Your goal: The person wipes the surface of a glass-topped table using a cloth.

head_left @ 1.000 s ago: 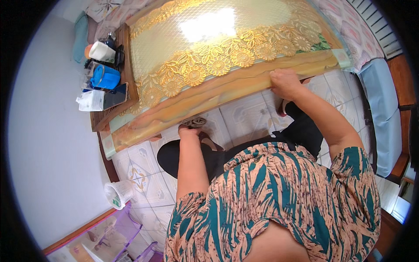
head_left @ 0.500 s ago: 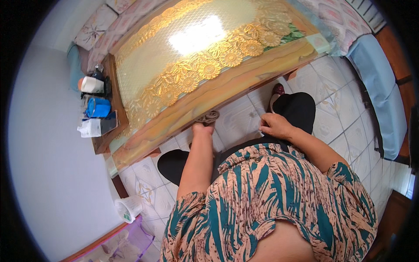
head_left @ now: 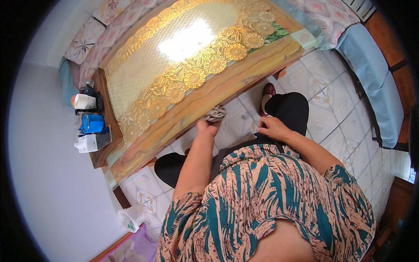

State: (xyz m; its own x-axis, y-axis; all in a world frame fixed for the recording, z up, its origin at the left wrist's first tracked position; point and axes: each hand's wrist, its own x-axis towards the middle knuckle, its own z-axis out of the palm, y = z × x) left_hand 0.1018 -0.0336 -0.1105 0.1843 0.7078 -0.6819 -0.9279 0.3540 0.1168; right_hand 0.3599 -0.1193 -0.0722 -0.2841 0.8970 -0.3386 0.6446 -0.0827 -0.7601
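My left hand (head_left: pixel 208 127) is closed round a bunched grey-brown cloth (head_left: pixel 215 113), held beside the near edge of the low table (head_left: pixel 205 103). The cloth is folded or coiled into a small bundle, and part of my fingers is hidden behind it. Above my right thigh, my right hand (head_left: pixel 275 128) rests with its fingers curled in. A tiny pale spot shows at its fingers, but I cannot make out what it is. Golden flower-patterned covering (head_left: pixel 194 77) lies over the tabletop, with a bright glare on it.
A wooden tray (head_left: pixel 114 131) at the table's left end holds a blue cup (head_left: pixel 92 124), a white cup (head_left: pixel 84 101) and a tissue pack (head_left: pixel 87 143). Below stands a white bin (head_left: pixel 132 217). A blue-covered seat (head_left: pixel 371 83) is at the right; pale tiles (head_left: pixel 321 107) cover the floor.
My left hand has lifted the cloth out from beside the table's underside and a little to the right. My right hand stays curled near my thigh. The whole view has shifted slightly.
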